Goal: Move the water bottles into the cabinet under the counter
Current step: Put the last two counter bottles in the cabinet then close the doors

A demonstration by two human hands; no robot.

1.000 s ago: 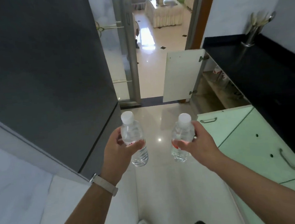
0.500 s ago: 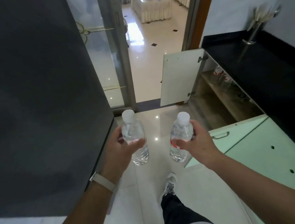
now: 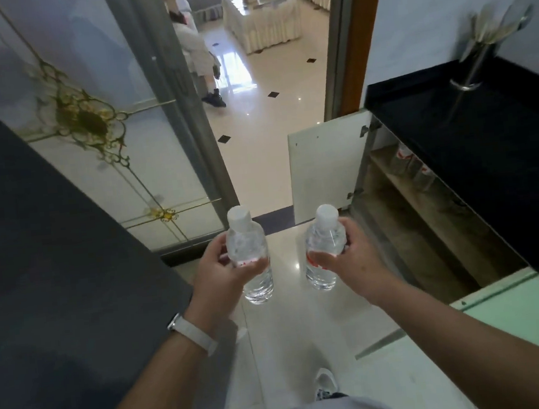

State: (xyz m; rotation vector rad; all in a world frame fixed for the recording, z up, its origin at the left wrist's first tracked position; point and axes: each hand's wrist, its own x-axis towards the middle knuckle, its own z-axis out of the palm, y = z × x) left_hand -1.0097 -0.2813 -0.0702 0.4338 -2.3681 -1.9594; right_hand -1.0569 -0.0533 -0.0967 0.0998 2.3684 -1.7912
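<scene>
Wristband (image 3: 193, 333) on its arm, the left hand (image 3: 217, 275) grips one upright water bottle (image 3: 249, 255) over the floor (image 3: 291, 320); the right hand (image 3: 351, 259) grips a second bottle (image 3: 323, 242), near the open cabinet (image 3: 426, 223) under the counter (image 3: 485, 152).

Service pantry or small kitchen beside dining hall, probably banquet venue. Black table (image 3: 486, 159) over pale green cabinets (image 3: 516, 319), one cabinet door (image 3: 326, 166) open, blurred cutlery holder (image 3: 474, 59) on top. Beyond doorway: cloth-skirted banquet tables (image 3: 262, 25), glossy tiled floor (image 3: 270, 119). Gold-trimmed glass door (image 3: 85, 122).
</scene>
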